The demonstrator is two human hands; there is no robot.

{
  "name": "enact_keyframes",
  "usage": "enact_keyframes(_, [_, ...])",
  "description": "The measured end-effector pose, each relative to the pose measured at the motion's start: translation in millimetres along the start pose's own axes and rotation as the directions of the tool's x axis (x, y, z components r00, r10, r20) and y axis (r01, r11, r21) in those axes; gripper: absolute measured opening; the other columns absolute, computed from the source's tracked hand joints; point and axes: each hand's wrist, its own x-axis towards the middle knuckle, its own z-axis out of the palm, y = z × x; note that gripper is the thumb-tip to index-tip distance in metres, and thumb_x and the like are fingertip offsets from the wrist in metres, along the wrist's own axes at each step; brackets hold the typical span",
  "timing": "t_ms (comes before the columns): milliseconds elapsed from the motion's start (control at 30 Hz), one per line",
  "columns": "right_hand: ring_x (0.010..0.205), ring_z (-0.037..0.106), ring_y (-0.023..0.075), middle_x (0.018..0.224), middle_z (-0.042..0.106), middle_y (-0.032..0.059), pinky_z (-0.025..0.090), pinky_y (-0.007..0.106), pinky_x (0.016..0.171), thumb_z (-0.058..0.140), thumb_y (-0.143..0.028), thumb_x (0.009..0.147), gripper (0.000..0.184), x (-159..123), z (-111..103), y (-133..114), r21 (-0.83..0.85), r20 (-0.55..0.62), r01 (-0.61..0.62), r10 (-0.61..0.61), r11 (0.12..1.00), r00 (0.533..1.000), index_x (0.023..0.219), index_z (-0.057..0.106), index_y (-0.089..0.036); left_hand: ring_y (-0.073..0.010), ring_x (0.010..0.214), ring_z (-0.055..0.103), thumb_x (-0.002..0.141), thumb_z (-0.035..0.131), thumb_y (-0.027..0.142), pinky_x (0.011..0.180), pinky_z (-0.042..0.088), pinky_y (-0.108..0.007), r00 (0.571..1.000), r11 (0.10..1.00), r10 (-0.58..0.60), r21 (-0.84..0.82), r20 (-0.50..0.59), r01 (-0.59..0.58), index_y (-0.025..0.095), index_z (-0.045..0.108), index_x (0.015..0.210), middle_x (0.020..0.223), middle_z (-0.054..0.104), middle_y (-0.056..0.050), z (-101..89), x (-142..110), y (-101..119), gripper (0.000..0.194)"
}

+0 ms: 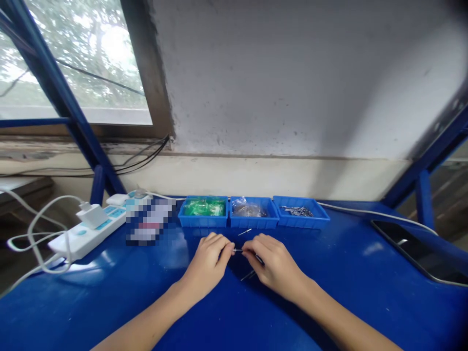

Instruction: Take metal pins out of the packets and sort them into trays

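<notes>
Between the fingertips of both hands runs a thin metal blind rivet point(237, 250), held level over the blue tabletop. My left hand point(210, 258) pinches its left end, and my right hand point(270, 261) grips the right end with thumb and fingers. Most of the rivet is covered by the fingers. Just beyond the hands lies a loose rivet point(244, 232) on the table. Another thin metal pin point(247, 276) lies partly under my right hand. A blue bin point(303, 223) at the back right holds many similar metal pieces.
Left of that bin stand a blue bin point(254, 223) with clear plastic bags and a blue bin point(204, 222) with green packets. A white power strip point(87, 236) with cables lies at left, near a pixelated object point(149, 224). A dark phone or tablet point(417, 251) lies right.
</notes>
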Motion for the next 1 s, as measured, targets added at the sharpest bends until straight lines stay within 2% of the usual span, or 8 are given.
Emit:
enact_keyframes(167, [0.064, 0.053, 0.0153, 0.072, 0.060, 0.0040, 0.040, 0.026, 0.058, 0.042, -0.012, 0.089, 0.012, -0.2, 2.2, 1.0, -0.003, 0.075, -0.056, 0.056, 0.998, 0.996, 0.083, 0.050, -0.018, -0.0170, 0.075, 0.054, 0.094, 0.037, 0.025, 0.072, 0.042, -0.030, 0.999, 0.995, 0.010, -0.103, 0.052, -0.005, 0.020, 0.055, 0.078, 0.075, 0.060, 0.000, 0.9, -3.5, 1.9, 0.024])
enact_keyframes(300, [0.064, 0.055, 0.0155, 0.073, 0.060, 0.0044, 0.041, 0.026, 0.058, 0.040, -0.013, 0.090, 0.012, -1.6, 3.1, 3.0, 0.018, 0.088, -0.108, 0.106, 0.994, 0.991, 0.085, 0.049, -0.018, -0.0176, 0.083, 0.056, 0.089, 0.047, 0.025, 0.077, 0.044, -0.031, 1.000, 0.989, 0.006, -0.146, 0.013, -0.004, 0.022, 0.054, 0.095, 0.086, 0.061, -0.001, 2.1, -4.9, 1.9, 0.009])
enact_keyframes(467, [0.064, 0.054, 0.0148, 0.074, 0.059, 0.0038, 0.041, 0.025, 0.058, 0.039, -0.015, 0.091, 0.011, -1.8, 3.5, 0.8, 0.101, 0.105, -0.146, 0.135, 0.984, 0.985, 0.086, 0.048, -0.019, -0.0176, 0.080, 0.056, 0.089, 0.047, 0.024, 0.077, 0.042, -0.032, 1.000, 0.995, 0.013, -0.100, -0.021, -0.015, 0.021, 0.056, 0.086, 0.081, 0.061, 0.000, 2.1, -4.9, 1.7, 0.009])
enact_keyframes(533, [0.063, 0.054, 0.0146, 0.074, 0.058, 0.0027, 0.041, 0.025, 0.057, 0.045, -0.021, 0.090, 0.004, -2.0, 3.1, -0.9, 0.107, 0.101, -0.158, 0.147, 0.982, 0.984, 0.091, 0.048, -0.018, -0.0171, 0.079, 0.056, 0.091, 0.046, 0.025, 0.076, 0.042, -0.032, 1.000, 0.996, -0.007, -0.094, -0.020, 0.005, 0.021, 0.056, 0.083, 0.079, 0.061, 0.001, 1.5, -4.7, 1.4, 0.013])
enact_keyframes(567, [0.063, 0.053, 0.0146, 0.074, 0.058, 0.0023, 0.041, 0.026, 0.057, 0.049, -0.024, 0.089, 0.007, -2.1, 2.8, -1.7, 0.101, 0.094, -0.159, 0.149, 0.982, 0.984, 0.093, 0.048, -0.018, -0.0168, 0.077, 0.056, 0.091, 0.045, 0.026, 0.075, 0.042, -0.031, 1.000, 0.996, -0.016, -0.093, -0.021, 0.014, 0.021, 0.055, 0.082, 0.078, 0.060, 0.001, 1.1, -4.6, 1.3, 0.014])
enact_keyframes(733, [0.064, 0.051, 0.0141, 0.073, 0.057, 0.0026, 0.039, 0.025, 0.059, 0.044, -0.021, 0.091, 0.010, -0.9, 1.4, -3.4, 0.061, 0.062, -0.080, 0.076, 0.995, 0.995, 0.084, 0.050, -0.019, -0.0162, 0.072, 0.056, 0.093, 0.041, 0.028, 0.071, 0.042, -0.030, 0.999, 0.994, -0.029, -0.101, -0.017, 0.027, 0.020, 0.053, 0.073, 0.071, 0.059, 0.001, -0.1, -4.4, 1.2, 0.025])
enact_keyframes(900, [0.061, 0.049, 0.0148, 0.069, 0.056, 0.0037, 0.036, 0.026, 0.057, 0.038, -0.024, 0.094, 0.021, 0.4, 0.8, -1.2, 0.021, 0.027, -0.085, 0.085, 0.996, 0.996, 0.082, 0.053, -0.017, -0.0164, 0.075, 0.057, 0.089, 0.049, 0.027, 0.072, 0.044, -0.030, 0.999, 0.989, -0.008, -0.149, -0.049, 0.001, 0.022, 0.055, 0.089, 0.078, 0.062, 0.001, 0.2, -5.7, 1.8, 0.008])
enact_keyframes(1000, [0.062, 0.049, 0.0150, 0.069, 0.057, 0.0039, 0.036, 0.026, 0.057, 0.037, -0.023, 0.095, 0.022, -0.9, -1.8, -0.9, 0.029, 0.038, -0.101, 0.100, 0.994, 0.994, 0.082, 0.054, -0.016, -0.0159, 0.074, 0.056, 0.089, 0.049, 0.024, 0.074, 0.042, -0.031, 0.997, 0.993, 0.041, -0.106, -0.064, -0.048, 0.022, 0.056, 0.087, 0.076, 0.062, 0.001, -1.6, -6.7, 4.3, 0.008])
